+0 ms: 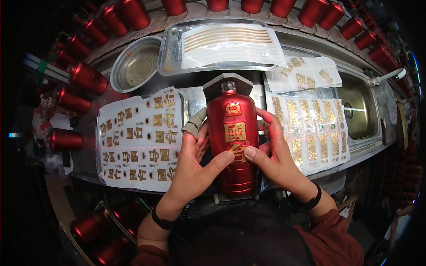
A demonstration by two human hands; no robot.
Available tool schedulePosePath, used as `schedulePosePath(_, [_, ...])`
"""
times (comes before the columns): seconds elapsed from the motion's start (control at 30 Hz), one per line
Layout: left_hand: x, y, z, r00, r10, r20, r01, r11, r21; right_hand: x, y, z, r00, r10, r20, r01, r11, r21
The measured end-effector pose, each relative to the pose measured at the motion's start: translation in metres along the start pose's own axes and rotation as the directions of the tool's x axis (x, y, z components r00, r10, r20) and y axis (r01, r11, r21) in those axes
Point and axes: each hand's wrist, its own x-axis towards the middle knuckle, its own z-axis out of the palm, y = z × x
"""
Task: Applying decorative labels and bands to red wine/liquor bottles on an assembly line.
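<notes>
— What were the hands doing, starting from the left?

— The left hand (191,162) cupped the left flank of the red bottle (234,142), its fingers (198,120) curled round the glass, one of them wrapped in tape, and the thumb pressed flat across the front. The right hand (274,156) mirrored it on the right flank, thumb tip on the gold label (235,141) at mid-body. The two thumb tips sat just beside each other. Both hands were closed on the bottle, not loose.

— Which way did the bottle lie?

— Long axis ran near to far, neck pointing away from the person, base close to the body. It rested in a grey cradle (227,84) at the centre of the surface.

— And around it?

— On the left lay a white sheet of gold character stickers (138,139). Farther off stood a round metal bowl (135,64), then a metal tray (171,48) with a sheet of gold strips (228,42). To the right lay a sheet of long gold labels (310,131), and beyond it a steel sink (358,111). Rows of red bottles (82,77) curved along the left and far edges. The room beyond was dark.
</notes>
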Motion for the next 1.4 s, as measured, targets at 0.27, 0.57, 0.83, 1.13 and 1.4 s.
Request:
schedulePosePath(0.27, [0.002, -0.002, 0.003, 0.999, 0.049, -0.009, -0.049, 0.999, -0.003, 0.001, 0.0, 0.0, 1.0, -0.013, -0.001, 0.013, 1.0, -0.009])
schedulePosePath(0.57, [0.008, 0.005, 0.001, 0.998, 0.067, 0.002, -0.067, 0.997, 0.023, 0.007, -0.008, -0.003, 1.0, 0.014, 0.026, -0.014, 1.0, -0.001])
schedulePosePath(0.83, [0.026, 0.011, 0.008, 0.997, 0.058, -0.054, -0.063, 0.993, -0.096, 0.024, -0.016, 0.002, 0.995, -0.088, -0.052, 0.082, 0.992, -0.101])
schedulePosePath(1.13, [0.027, 0.01, 0.008, 0.992, 0.089, -0.092, -0.102, 0.985, -0.139, 0.028, -0.016, 0.002, 0.998, -0.054, -0.014, 0.054, 0.998, 0.015])
schedulePosePath(1.4, [0.032, 0.016, 0.013, 0.991, 0.037, -0.13, -0.056, 0.988, -0.141, 0.036, -0.018, 0.003, 0.999, -0.041, 0.001, 0.041, 0.998, 0.04])
